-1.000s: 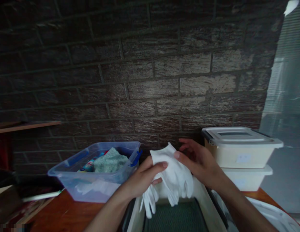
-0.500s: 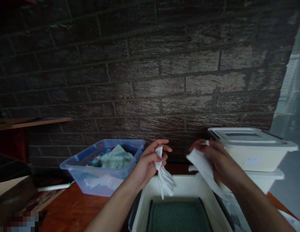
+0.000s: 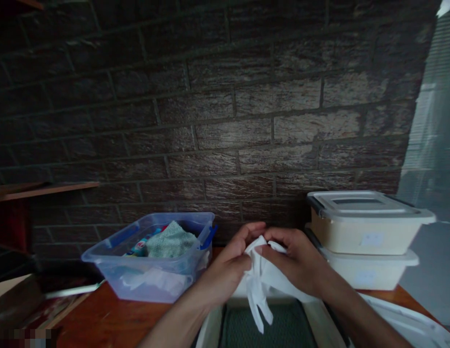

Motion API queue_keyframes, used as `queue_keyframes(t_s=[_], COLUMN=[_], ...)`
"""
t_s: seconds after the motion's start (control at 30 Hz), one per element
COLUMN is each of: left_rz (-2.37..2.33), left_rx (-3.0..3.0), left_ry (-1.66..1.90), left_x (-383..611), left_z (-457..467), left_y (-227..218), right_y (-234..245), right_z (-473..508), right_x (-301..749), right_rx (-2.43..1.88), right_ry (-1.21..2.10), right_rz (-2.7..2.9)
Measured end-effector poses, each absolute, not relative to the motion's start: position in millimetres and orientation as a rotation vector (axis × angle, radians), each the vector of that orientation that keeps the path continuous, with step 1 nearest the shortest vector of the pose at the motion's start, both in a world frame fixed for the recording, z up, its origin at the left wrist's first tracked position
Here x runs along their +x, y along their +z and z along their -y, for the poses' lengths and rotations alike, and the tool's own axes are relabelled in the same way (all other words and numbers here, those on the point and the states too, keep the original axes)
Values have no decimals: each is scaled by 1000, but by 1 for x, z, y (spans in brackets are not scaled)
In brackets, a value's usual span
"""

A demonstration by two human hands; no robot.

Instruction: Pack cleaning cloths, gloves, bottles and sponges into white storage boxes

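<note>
I have my left hand [image 3: 235, 258] and right hand [image 3: 296, 258] pinching white gloves [image 3: 259, 280], probably steadying limp cloth | gloves over open bin [image 3: 209, 331], mid-width of desk [image 3: 112, 323] | clear tub [image 3: 111, 273] by desk's left edge; 2 stacked boxes [image 3: 355, 233], loose lid [image 3: 402, 314] by right; forearms partly screen the bin

Bare forearms [image 3: 183, 314] and wrists [image 3: 214, 289], uncovered fingers [image 3: 281, 235]

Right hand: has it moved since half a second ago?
Yes. Against the white boxes, the right hand has moved left, away from them and closer to the left hand.
</note>
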State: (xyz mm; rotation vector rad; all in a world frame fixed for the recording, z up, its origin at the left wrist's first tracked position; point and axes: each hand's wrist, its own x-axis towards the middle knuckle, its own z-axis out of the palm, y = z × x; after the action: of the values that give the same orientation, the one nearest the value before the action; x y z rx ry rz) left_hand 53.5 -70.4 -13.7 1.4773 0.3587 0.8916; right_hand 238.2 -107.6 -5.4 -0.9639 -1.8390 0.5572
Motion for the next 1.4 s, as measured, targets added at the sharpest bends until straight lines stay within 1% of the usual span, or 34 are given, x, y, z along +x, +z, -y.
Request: queue_keyframes(t_s=[0.1,0.17,0.23,0.3,0.37,0.43,0.63,0.83,0.9,1.1,1.3,1.4], left_rz=[-488,-556,-564,-568,-579,-573,-574,-585,-570,-530,-555,-648], left_rx=[1627,1649,1643,1642,1652,1655,1612,1558,1538,1593,1745,1839], left_ry=[943,955,967,975,976,975,1019,1278,1276,1039,1206,1305], left_x=[48,45,44,44,45,46,45,43,47,63,61,55], left_z=[64,59,55,51,49,49,52,50,51,56,56,54], left_y=[-6,-2,0,-1,-4,-6,-2,1,-1,-15,-15,-13], right_y=[-6,-8,-9,-8,-7,-6,-5,-1,-2,-7,-13,-16], right_z=[100,96,94,95,95,95,93,96,97,96,93,90], right_x=[253,262,267,266,263,259,262,265,263,255,244,246], right_rx=[-1015,-1065,-1115,-1117,-1054,-998,-953,-922,-908,-871,-931,-999], right_ry=[430,408,491,657,799,855,776,783,826,844,967,917], right_rz=[1775,1706,1628,1612,1653,1674,1626,1430,1419,1434,1520,1492])
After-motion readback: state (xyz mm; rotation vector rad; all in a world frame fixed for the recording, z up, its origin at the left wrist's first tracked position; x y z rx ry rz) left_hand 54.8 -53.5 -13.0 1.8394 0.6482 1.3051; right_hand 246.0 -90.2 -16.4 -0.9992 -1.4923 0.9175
